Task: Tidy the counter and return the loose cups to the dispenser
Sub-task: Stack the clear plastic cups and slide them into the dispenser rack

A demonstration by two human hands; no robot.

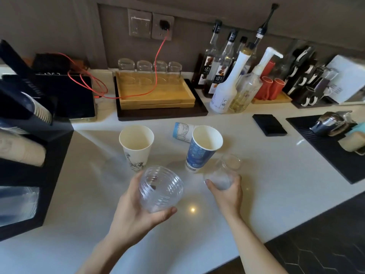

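1. The left hand grips a ribbed clear cup, tilted with its mouth toward the camera.
2. The right hand wraps around a smaller clear cup.
3. Just beyond stand a white cup and a blue cup; another cup lies behind on the counter.
4. The dispenser stands far left.

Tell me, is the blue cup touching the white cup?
Apart. The head view shows bare counter between the blue cup and the white cup.
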